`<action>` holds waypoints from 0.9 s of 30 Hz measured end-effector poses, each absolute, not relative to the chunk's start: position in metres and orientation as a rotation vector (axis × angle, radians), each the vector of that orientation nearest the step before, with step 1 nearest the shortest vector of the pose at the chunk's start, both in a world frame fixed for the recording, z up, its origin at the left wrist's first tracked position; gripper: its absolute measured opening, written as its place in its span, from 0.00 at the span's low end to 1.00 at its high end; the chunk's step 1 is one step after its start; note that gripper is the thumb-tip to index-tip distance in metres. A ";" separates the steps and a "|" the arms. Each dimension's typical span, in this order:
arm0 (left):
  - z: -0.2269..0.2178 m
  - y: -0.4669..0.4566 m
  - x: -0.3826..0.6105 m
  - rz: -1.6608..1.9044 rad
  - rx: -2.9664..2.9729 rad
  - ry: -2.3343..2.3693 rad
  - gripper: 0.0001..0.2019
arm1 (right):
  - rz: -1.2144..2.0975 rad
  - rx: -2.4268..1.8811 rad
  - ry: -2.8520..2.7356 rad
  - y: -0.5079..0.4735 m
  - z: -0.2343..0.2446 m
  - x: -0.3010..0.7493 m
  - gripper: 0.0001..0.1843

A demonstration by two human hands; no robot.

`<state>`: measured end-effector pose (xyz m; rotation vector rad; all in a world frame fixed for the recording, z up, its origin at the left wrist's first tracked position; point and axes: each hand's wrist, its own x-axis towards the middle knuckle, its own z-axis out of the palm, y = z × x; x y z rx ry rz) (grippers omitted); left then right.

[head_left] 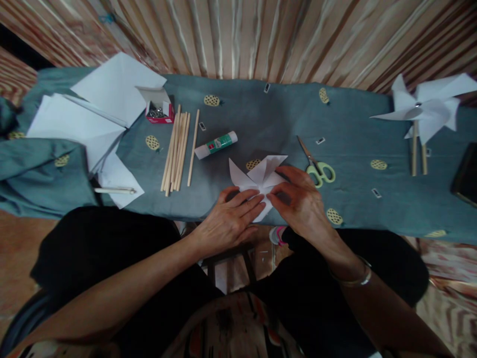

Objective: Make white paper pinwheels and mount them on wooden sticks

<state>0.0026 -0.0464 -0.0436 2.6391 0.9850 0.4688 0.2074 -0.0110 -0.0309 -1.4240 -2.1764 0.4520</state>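
A white paper pinwheel (265, 171) lies at the front edge of the cloth-covered table, its folded blades pointing up and outward. My left hand (234, 214) holds it from the left, with the fingers stretched across its lower part near the centre. On the right side my right hand (298, 199) pinches the paper near the middle with thumb and forefinger. Fingers cover part of the centre. Green-handled scissors (318, 169) rest just beyond my right hand. Beyond my left hand a green and white glue stick (216, 144) lies on its side.
Wooden sticks (177, 149) lie left of the glue stick, near an open red box (160, 112) of small metal pieces. White paper sheets (74, 119) and a pen (115, 190) are farther left. Finished-looking pinwheels on sticks (428, 107) and a dark phone-like object (465, 174) lie right.
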 end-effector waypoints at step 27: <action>-0.043 -0.047 0.002 0.366 2.653 1.005 0.21 | 0.475 -1.334 -2.338 -0.015 -0.020 0.216 0.11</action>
